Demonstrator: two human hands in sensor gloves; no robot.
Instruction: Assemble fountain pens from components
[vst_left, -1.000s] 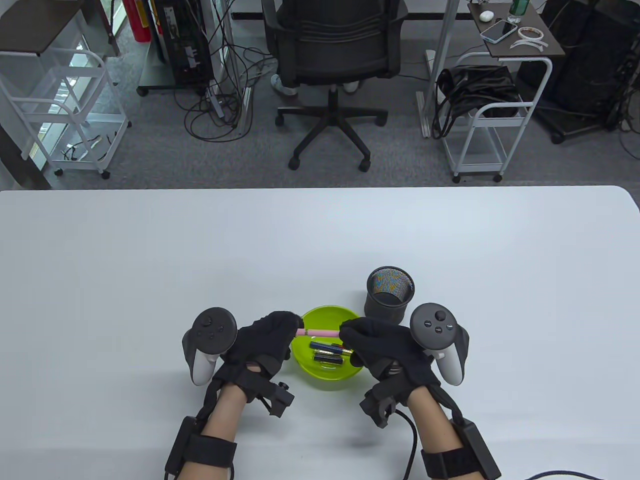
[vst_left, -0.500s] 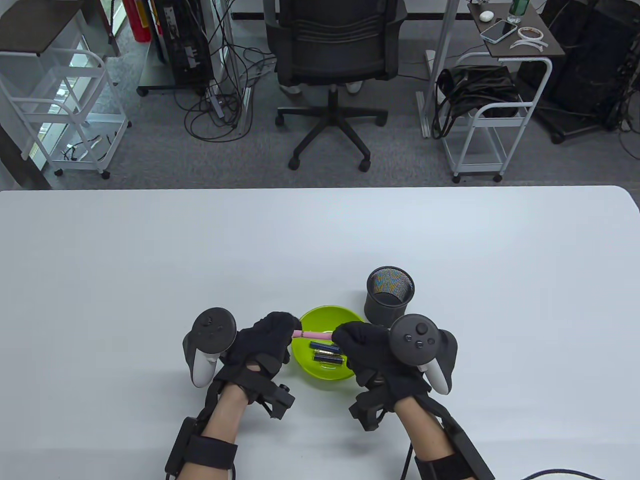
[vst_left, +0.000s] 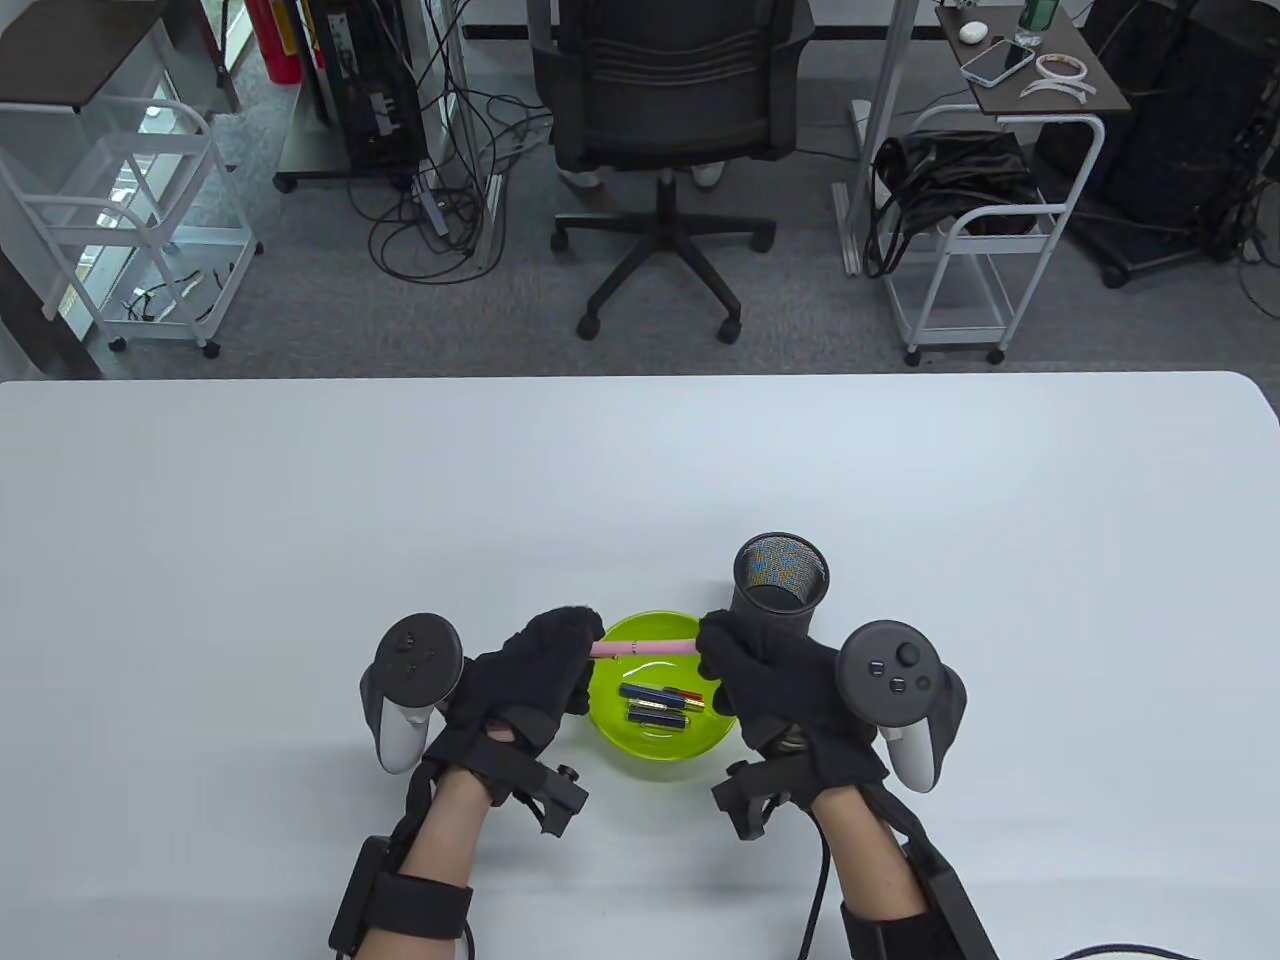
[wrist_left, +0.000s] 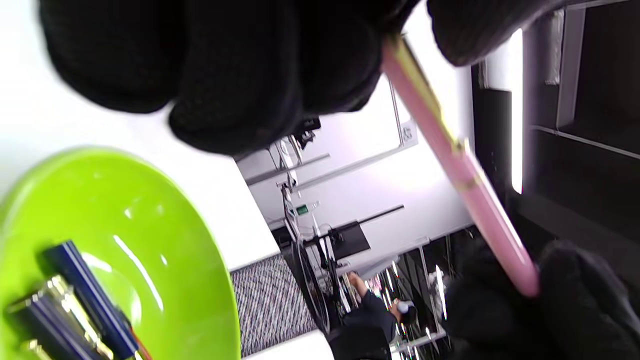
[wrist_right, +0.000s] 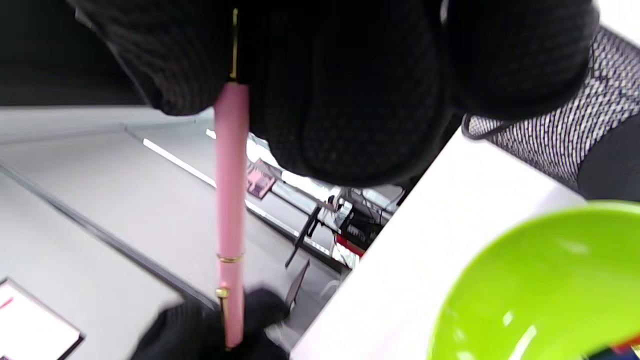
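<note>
A pink fountain pen (vst_left: 645, 648) with gold rings is held level above the far half of the green bowl (vst_left: 607, 735). My left hand (vst_left: 560, 650) grips its left end and my right hand (vst_left: 735, 650) grips its right end. The pen also shows in the left wrist view (wrist_left: 460, 170) and in the right wrist view (wrist_right: 231, 200), where its gold clip sits near my left fingers. Several dark blue and gold pen parts (vst_left: 660, 706) lie in the bowl, with a red piece beside them.
A black mesh pen cup (vst_left: 780, 590) stands just behind the bowl, close to my right hand. The white table (vst_left: 300, 500) spreads out all around. An office chair and carts stand beyond the far edge.
My right hand slid left along the pen, then drew back to the right. The pen has risen slightly toward the far side of the bowl. My left hand has barely moved.
</note>
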